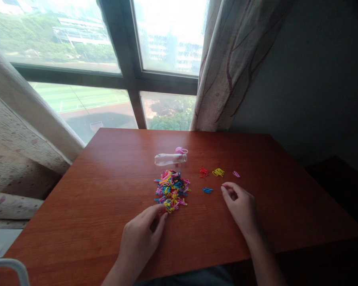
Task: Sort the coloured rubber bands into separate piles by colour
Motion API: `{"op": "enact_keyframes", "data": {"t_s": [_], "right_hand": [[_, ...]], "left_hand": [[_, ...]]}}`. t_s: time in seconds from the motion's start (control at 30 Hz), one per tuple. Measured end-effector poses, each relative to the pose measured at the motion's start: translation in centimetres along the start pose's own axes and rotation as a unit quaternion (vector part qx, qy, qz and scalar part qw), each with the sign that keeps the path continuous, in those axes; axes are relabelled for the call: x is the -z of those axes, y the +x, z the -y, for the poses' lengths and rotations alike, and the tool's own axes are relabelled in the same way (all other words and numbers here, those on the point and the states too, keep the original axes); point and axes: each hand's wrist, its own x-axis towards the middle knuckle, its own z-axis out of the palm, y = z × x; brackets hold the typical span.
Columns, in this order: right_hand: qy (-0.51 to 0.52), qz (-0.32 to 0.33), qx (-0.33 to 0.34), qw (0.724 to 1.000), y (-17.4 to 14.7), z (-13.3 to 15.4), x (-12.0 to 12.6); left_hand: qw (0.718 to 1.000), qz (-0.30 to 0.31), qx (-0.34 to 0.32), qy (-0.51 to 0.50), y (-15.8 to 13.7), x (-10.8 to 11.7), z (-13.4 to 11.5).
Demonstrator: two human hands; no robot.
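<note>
A mixed heap of small coloured elastic bands (171, 188) lies on the table in pink, yellow, blue, red and black. At its near edge is my left hand (141, 234), thumb and forefinger closed around a bit of red band. My right hand (240, 204) hovers or rests right of a few blue bands (208, 190), its thumb and forefinger curled together; whether anything is between them is hidden. Beyond it lie separate groups: red bands (203, 171), yellow bands (218, 172) and a pink band (236, 174).
A clear bottle (168, 159) lies on its side behind the heap, with a pink looped cap (181, 150) just beyond it. The brown wooden table (101, 174) reaches to a window, with curtains (226, 71) at either side. A pale curved bar (10, 263) is at lower left.
</note>
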Motion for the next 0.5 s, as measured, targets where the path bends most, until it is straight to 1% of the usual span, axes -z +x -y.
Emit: {"op": "enact_keyframes", "data": {"t_s": [0.13, 0.23, 0.33, 0.5], "right_hand": [[0.065, 0.05, 0.045, 0.996, -2.4, 2.9, -1.7], [0.091, 0.076, 0.064, 0.991, -3.7, 4.3, -2.7], [0.103, 0.09, 0.071, 0.988, -4.4, 4.9, -3.2], [0.107, 0.101, 0.074, 0.986, -4.7, 4.9, -3.4]], "left_hand": [[0.999, -0.012, 0.025, 0.028, -0.1, -0.2, 0.2], [0.999, -0.013, 0.02, 0.042, -0.2, -0.2, 0.2], [0.999, -0.017, 0.007, 0.048, -0.1, -0.2, 0.2], [0.999, -0.021, -0.019, 0.047, -0.1, 0.0, 0.0]]}}
